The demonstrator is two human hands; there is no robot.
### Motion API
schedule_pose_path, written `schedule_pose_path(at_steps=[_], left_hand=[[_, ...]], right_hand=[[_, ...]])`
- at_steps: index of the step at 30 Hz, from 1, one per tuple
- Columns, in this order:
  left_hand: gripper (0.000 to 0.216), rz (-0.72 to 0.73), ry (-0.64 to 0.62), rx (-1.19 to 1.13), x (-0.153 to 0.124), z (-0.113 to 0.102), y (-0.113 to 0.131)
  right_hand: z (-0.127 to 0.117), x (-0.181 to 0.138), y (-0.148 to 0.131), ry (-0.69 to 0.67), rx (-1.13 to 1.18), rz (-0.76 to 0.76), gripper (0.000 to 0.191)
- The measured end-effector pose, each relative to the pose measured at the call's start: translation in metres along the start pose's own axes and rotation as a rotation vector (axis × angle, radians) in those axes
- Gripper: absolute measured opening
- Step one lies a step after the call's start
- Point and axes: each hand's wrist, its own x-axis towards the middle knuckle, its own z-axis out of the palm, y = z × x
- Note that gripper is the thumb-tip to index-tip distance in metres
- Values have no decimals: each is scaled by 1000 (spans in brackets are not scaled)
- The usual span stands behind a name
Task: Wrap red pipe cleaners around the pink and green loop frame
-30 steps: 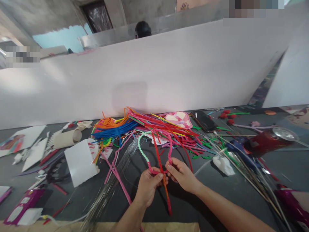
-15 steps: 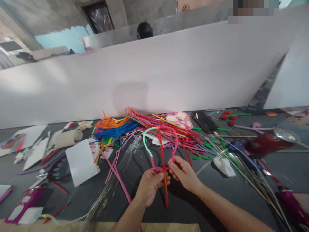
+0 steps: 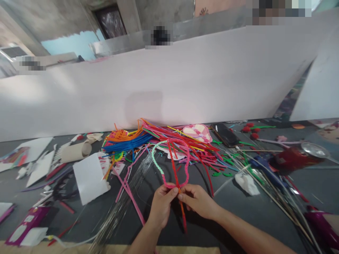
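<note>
In front of me I hold up a loop of twisted pipe cleaners (image 3: 188, 160), mint green on its left side and pink elsewhere. A red-and-orange pipe cleaner strand (image 3: 173, 167) runs down across the loop and hangs below its bottom edge. My left hand (image 3: 163, 204) is closed, pinching the loop's bottom where the strand crosses it. Right beside it, my right hand (image 3: 197, 201) is closed too, its thumb and finger pinching the strand at the same crossing. The fingertips cover the joint itself.
Behind the loop lies a pile of coloured pipe cleaners (image 3: 129, 143). A phone (image 3: 225, 134), a red can (image 3: 296, 157) and crumpled white tissue (image 3: 247, 183) are to the right. Left are thin wires (image 3: 127, 197), white card (image 3: 88, 178) and a cardboard tube (image 3: 75, 152). A white partition (image 3: 185, 84) stands behind.
My right hand has moved left and down from the loop's right side to the crossing beside my left hand. The loop has shifted slightly left.
</note>
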Motion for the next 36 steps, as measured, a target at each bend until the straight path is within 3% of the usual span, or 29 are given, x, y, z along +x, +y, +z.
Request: schedule_pose_path(at_steps=[5, 11, 18, 20, 23, 25, 28, 30, 36], left_hand=[[13, -10, -97, 28, 1, -1, 1], [18, -6, -109, 87, 2, -3, 1], [29, -50, -104, 114, -3, -2, 0], [24, -14, -50, 141, -3, -1, 3], [23, -36, 0, 151, -3, 2, 8], [25, -130, -20, 146, -6, 5, 10], [29, -225, -58, 144, -12, 10, 10], [31, -251, -75, 148, -15, 13, 8], [35, -298, -102, 157, -18, 16, 2]], right_hand=[[5, -1, 4, -36, 54, 5, 38], [7, -1, 3, -72, 94, 8, 42], [10, -2, 9, -147, 13, -29, 27], [3, -3, 7, -87, -175, -137, 24], [-17, -1, 1, 234, -506, -485, 20], [-31, 1, 0, 350, -676, -718, 22], [-47, 4, 0, 312, -936, -927, 36], [-52, 5, 1, 272, -1043, -1020, 35], [-61, 3, -4, 283, -1109, -1161, 28]])
